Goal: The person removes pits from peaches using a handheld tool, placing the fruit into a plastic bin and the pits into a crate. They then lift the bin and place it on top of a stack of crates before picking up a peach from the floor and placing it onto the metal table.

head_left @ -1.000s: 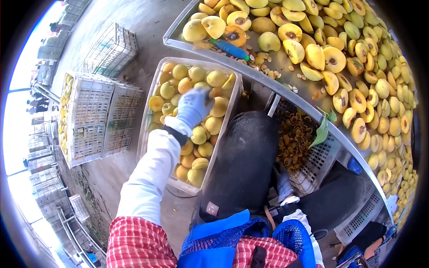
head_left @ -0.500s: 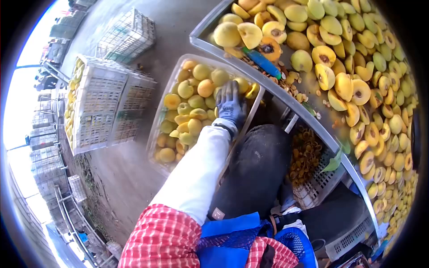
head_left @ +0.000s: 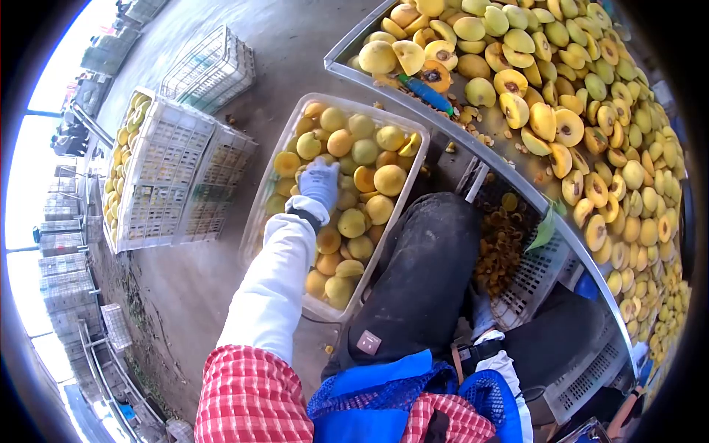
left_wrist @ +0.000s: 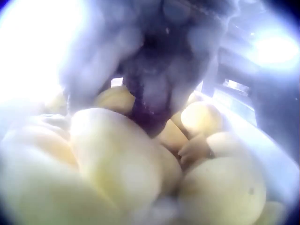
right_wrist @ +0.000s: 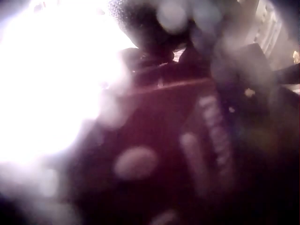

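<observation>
The yellow fruits point(head_left: 389, 179) are whole and round, some pale yellow-green and some more orange, with a smooth skin. They fill a clear plastic crate point(head_left: 253, 221) that stands on the floor beside the person's left knee. The left hand point(head_left: 319, 183), in a grey glove, lies palm down on the fruits in the middle of the crate. Whether its fingers close round one of them, I cannot tell, because the left wrist view is blurred.

The right hand point(head_left: 481, 314) is low between the knees and mostly hidden, so its state I cannot tell either.

To the right is a metal table point(head_left: 458, 133) covered with halved fruits point(head_left: 569, 127). Under its edge stands a white basket point(head_left: 532, 273) with stones point(head_left: 498, 236). The floor point(head_left: 199, 295) is grey concrete, with white crates point(head_left: 173, 177) further left.
</observation>
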{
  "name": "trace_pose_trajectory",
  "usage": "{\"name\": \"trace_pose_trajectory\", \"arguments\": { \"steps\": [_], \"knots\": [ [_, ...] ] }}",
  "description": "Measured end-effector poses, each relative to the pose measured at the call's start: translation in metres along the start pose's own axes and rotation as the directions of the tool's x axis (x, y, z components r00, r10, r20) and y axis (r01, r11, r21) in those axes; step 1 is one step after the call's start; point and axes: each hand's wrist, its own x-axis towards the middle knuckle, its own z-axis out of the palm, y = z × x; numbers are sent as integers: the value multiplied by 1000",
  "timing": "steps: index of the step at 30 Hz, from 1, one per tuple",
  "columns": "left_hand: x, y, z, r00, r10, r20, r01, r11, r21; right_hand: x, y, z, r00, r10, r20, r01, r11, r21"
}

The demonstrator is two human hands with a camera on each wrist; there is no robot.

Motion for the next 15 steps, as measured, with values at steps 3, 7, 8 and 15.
{"name": "trace_pose_trajectory", "arguments": {
  "steps": [3, 7, 8, 15],
  "knots": [
    [1, 0, -25, 969, -162, -189, 134, 979, -151, 5, 6, -3, 1000, -10, -1, 10, 999, -44],
    [-14, 19, 14, 954, -152, -259, 104, 976, -189, 8, 11, -2, 998, 40, 55, -43, 997, 61],
    [-25, 33, 29, 983, -73, -170, 53, 991, -120, 11, 14, -4, 998, 25, 64, -27, 999, 41],
    [-34, 3, 37, 999, 24, -27, -35, 841, -541, 12, 14, -6, 996, 35, 80, -39, 998, 54]
  ]
}}
